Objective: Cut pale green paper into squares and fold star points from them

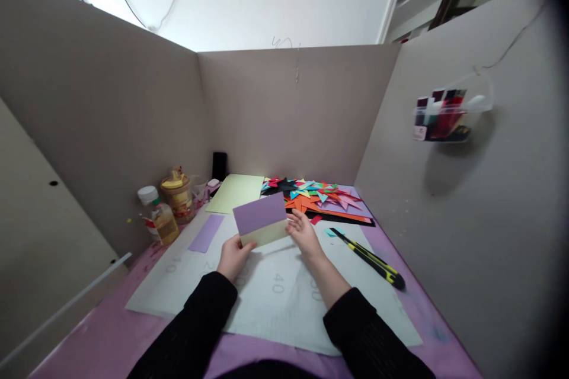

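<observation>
Between my two hands a piece of paper (260, 213) is raised above the work surface, lilac on its upper part with a pale cream band along the bottom. Whether it is one sheet or two layered ones I cannot tell. My left hand (235, 254) pinches its lower left corner, thumb in front. At the right edge, the fingers of my right hand (303, 232) grip the paper, partly spread. A lilac paper strip (206, 233) lies flat left of my left hand. To the right of my right hand rests a yellow and black utility knife (371, 259).
A white sheet with printed numbers (278, 320) covers the purple tabletop (106, 340). Colourful paper stars (304, 189) are piled at the back, beside a pale yellow sheet (235, 189). A glue bottle (162, 222) and a tub (178, 195) stand left. Grey partitions (297, 112) enclose the table.
</observation>
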`<state>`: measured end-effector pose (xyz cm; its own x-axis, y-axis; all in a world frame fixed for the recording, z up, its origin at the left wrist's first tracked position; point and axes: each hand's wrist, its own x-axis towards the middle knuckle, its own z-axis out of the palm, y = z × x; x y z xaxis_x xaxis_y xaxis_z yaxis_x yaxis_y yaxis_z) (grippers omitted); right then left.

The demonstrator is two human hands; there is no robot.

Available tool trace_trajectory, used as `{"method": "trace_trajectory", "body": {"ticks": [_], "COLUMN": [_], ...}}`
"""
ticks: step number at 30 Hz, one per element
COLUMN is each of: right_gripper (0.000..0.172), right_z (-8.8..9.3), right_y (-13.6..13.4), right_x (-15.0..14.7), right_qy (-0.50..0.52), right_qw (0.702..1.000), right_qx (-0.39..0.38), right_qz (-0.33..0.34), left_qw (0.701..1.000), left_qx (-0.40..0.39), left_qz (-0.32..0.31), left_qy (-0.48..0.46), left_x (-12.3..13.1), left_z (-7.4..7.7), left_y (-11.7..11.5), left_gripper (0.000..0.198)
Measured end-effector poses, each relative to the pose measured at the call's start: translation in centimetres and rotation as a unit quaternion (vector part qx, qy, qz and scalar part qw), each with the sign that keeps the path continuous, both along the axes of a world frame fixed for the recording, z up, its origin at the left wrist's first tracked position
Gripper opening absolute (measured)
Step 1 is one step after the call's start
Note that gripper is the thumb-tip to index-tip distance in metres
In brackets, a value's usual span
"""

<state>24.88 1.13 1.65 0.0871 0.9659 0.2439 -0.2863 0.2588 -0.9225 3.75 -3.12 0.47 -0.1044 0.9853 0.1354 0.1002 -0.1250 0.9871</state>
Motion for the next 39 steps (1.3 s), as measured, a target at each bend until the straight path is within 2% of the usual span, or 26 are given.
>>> {"method": "trace_trajectory", "body": {"ticks": [1,3,7,11,13,17,20,24,28,32,36,39], "right_gripper": [0.053,0.044,0.025,0.028,0.033,0.044,0.050,0.036,0.025,0.028,0.028,0.031], "right_z": [-0.1,-0.3,-0.8,-1.5,-1.9,-2.3,-2.5,-2.4,-2.1,-2.1,-1.9,-1.8], "right_y": [-0.1,-0.3,-0.2,-0.1,-0.1,-0.2,-0.3,-0.2,-0.3,-0.5,-0.7,-0.9], "right_x": [-0.5,-1.3,-1.8,-1.6,-1.6,-1.5,-1.2,-0.9,-1.0,-1.4,-1.4,-1.3], "right_qy": [0.002,-0.009,-0.056,-0.073,-0.072,-0.084,-0.106,-0.145,-0.154,-0.153,-0.169,-0.167], "right_qw": [1.000,0.999,0.998,0.996,0.995,0.993,0.990,0.985,0.985,0.986,0.983,0.984], "right_qx": [0.001,-0.004,-0.003,-0.011,-0.010,0.020,0.003,-0.028,-0.009,0.006,-0.019,-0.035], "right_qz": [0.026,0.050,0.017,0.051,0.070,0.086,0.092,0.095,0.079,0.066,0.072,0.049], "left_qw": [1.000,0.999,0.998,0.990,0.988,0.991,0.991,0.994,0.996,0.997,0.999,0.999], "left_qx": [-0.001,0.006,0.020,-0.021,-0.026,-0.020,-0.010,0.005,0.051,0.072,0.051,0.041], "left_qz": [-0.012,-0.027,-0.045,-0.100,-0.108,-0.083,-0.075,-0.066,-0.040,-0.009,0.009,0.020], "left_qy": [0.010,0.017,-0.044,-0.098,-0.105,-0.107,-0.108,-0.090,-0.056,-0.014,0.002,0.005], "left_x": [0.0,0.1,-0.2,-0.5,-0.5,-0.5,-0.6,-0.7,-0.4,-0.1,-0.1,-0.7], "left_z": [0.0,0.0,0.7,1.0,0.7,0.1,-0.1,0.2,0.7,0.6,-0.4,-0.9], "left_y": [0.0,0.0,0.1,0.4,0.7,0.9,1.0,0.9,0.7,0.8,1.3,1.5], "left_gripper": [0.028,0.026,0.028,0.036,0.040,0.045,0.048,0.045,0.039,0.035,0.036,0.033]}}
